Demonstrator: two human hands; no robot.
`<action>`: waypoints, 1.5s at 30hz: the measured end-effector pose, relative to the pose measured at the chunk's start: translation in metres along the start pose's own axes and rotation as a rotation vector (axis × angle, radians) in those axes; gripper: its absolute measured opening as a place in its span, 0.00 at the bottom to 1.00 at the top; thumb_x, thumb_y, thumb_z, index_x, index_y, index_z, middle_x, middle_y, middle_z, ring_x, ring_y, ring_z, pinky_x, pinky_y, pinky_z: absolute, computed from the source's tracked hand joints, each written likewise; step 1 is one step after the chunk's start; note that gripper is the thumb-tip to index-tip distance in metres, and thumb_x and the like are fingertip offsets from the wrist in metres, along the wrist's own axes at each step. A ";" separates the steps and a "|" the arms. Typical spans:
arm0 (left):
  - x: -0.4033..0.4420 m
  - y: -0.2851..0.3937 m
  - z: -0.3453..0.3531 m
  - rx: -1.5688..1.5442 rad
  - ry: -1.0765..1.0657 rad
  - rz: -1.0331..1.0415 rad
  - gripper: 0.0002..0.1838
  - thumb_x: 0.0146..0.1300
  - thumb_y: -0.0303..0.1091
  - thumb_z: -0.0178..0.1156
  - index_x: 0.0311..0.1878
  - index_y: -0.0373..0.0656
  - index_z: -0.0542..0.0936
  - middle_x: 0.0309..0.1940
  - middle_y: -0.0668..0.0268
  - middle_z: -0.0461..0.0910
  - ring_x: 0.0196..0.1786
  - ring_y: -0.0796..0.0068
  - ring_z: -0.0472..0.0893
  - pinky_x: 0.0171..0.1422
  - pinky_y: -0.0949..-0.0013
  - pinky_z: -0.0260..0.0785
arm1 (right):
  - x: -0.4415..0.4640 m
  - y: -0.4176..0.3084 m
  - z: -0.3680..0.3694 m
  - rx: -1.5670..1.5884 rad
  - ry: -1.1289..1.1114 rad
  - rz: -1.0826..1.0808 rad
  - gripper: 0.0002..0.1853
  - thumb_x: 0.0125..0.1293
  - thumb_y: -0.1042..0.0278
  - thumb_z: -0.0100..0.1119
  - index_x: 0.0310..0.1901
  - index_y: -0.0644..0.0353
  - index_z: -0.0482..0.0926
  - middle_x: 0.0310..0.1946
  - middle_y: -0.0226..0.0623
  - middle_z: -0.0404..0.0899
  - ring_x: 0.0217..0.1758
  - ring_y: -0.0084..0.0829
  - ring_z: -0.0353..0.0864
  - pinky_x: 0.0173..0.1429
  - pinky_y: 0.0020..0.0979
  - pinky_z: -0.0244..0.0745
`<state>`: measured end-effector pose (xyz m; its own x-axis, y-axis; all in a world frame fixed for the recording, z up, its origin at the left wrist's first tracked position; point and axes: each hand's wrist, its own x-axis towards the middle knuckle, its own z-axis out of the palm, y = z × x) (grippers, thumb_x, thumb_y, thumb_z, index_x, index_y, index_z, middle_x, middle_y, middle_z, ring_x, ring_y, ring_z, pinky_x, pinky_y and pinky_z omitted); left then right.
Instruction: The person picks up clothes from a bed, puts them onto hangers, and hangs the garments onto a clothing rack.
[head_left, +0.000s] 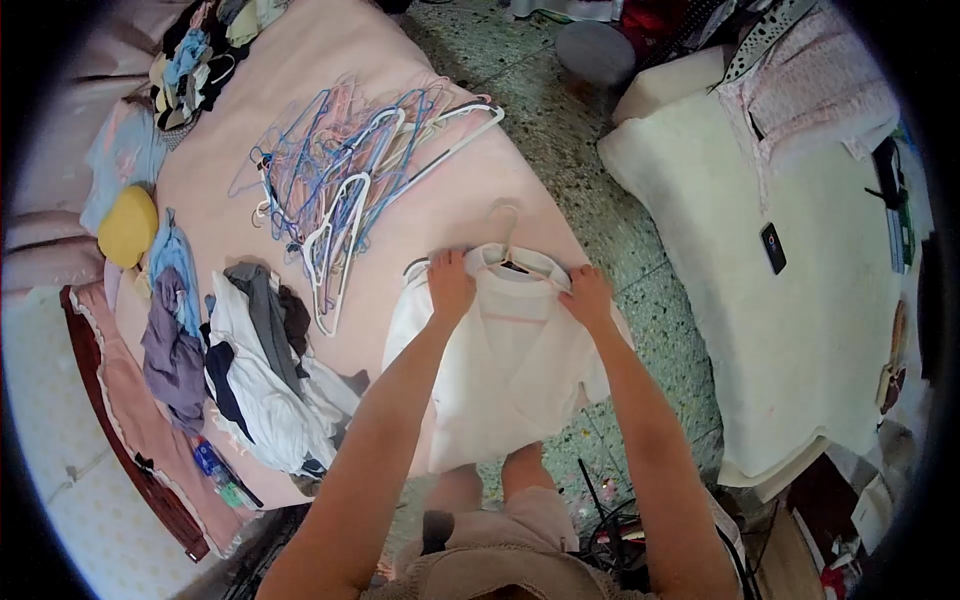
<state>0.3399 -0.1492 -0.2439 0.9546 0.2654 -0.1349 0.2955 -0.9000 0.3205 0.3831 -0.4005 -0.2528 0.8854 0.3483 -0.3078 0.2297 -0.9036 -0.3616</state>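
Observation:
A white short-sleeved shirt [500,370] lies partly on the edge of the pink bed, its lower part hanging over toward my legs. A pale clothes hanger [507,245] sits inside it, with the hook standing out above the collar. My left hand [452,287] is closed on the shirt's shoulder on the left side. On the other shoulder, my right hand [588,296] grips the fabric with fingers bent. The hanger's arms are mostly hidden under the cloth.
Tangled hangers [345,170] lie on the pink bed [400,370]. Piled clothes [265,360] and a yellow cap-like item [129,227] are at left. A cream-covered bed [690,200] at right holds a phone [772,248]. Speckled floor [560,140] runs between.

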 end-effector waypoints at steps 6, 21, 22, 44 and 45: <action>0.000 0.051 -0.004 -0.236 0.113 0.183 0.18 0.57 0.35 0.58 0.50 0.44 0.70 0.41 0.58 0.74 0.46 0.57 0.72 0.54 0.52 0.61 | -0.039 -0.019 -0.033 0.275 -0.116 0.027 0.19 0.50 0.56 0.61 0.38 0.59 0.72 0.30 0.45 0.78 0.35 0.48 0.77 0.39 0.45 0.71; -0.126 0.109 -0.163 -0.917 0.019 -0.062 0.12 0.67 0.33 0.48 0.45 0.36 0.77 0.39 0.59 0.80 0.43 0.68 0.78 0.50 0.70 0.66 | -0.189 -0.079 -0.078 0.414 -0.113 -0.028 0.26 0.50 0.53 0.60 0.46 0.65 0.74 0.29 0.51 0.79 0.35 0.51 0.78 0.39 0.44 0.72; -0.139 0.110 -0.175 -0.977 0.071 -0.013 0.12 0.66 0.33 0.48 0.43 0.37 0.77 0.37 0.58 0.80 0.40 0.68 0.78 0.47 0.69 0.67 | -0.202 -0.082 -0.077 0.401 -0.099 -0.050 0.26 0.50 0.53 0.60 0.46 0.65 0.74 0.29 0.51 0.79 0.35 0.51 0.78 0.39 0.44 0.72; -0.248 0.352 -0.368 -1.085 0.012 0.581 0.14 0.64 0.38 0.50 0.38 0.41 0.82 0.24 0.69 0.77 0.28 0.83 0.70 0.35 0.76 0.63 | -0.362 -0.013 -0.280 0.785 0.253 -0.058 0.20 0.53 0.58 0.66 0.41 0.66 0.77 0.31 0.35 0.81 0.33 0.22 0.77 0.38 0.30 0.72; -0.240 0.368 -0.362 -1.094 0.037 0.582 0.14 0.64 0.38 0.50 0.38 0.41 0.82 0.25 0.69 0.78 0.28 0.83 0.71 0.34 0.76 0.63 | -0.356 0.002 -0.284 0.862 0.273 -0.077 0.22 0.52 0.56 0.67 0.40 0.66 0.77 0.30 0.35 0.80 0.32 0.23 0.76 0.38 0.30 0.72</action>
<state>0.2330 -0.4193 0.2457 0.9492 -0.0513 0.3104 -0.3145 -0.1307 0.9402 0.1836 -0.5976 0.1062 0.9702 0.2299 -0.0758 0.0077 -0.3423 -0.9396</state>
